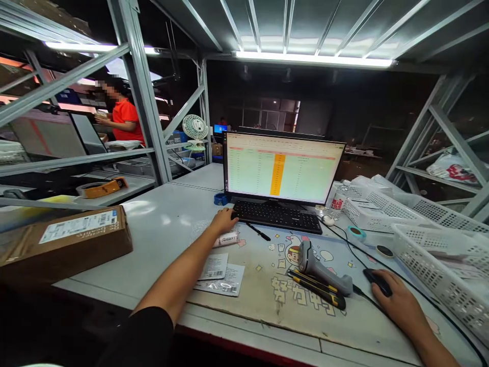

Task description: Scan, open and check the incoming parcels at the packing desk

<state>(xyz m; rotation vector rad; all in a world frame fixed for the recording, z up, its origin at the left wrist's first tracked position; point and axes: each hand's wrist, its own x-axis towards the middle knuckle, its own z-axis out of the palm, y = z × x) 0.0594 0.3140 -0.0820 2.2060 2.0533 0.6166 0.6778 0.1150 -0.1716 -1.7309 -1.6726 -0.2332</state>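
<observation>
1. Currently, our keyboard (282,218) stretches its long axis from left to right across the desk (160,219), the right end slanting slightly nearer to us.
2. Our mouse (377,282) points forward and to the left, with its long axis on a diagonal.
3. We see the keyboard just in front of the monitor (254,173), and our left hand (223,220) reaches its left end, palm down; we cannot tell whether any key is pressed.
4. We have the mouse under our right hand (401,300), near the desk's right side, with fingers and thumb closed about it.
5. Our two hands are well apart; between them lie a pen (263,235), a grey scanner (324,272) and a yellow-and-black cutter (336,301).
6. We find the keyboard black, long and low, its rows of keys lit faintly by the screen.
7. Our mouse looks black, smooth and rounded, partly covered by the fingers.
8. Just beside our left wrist, we notice a pale pink packet (230,238) lettered "beauty".
</observation>
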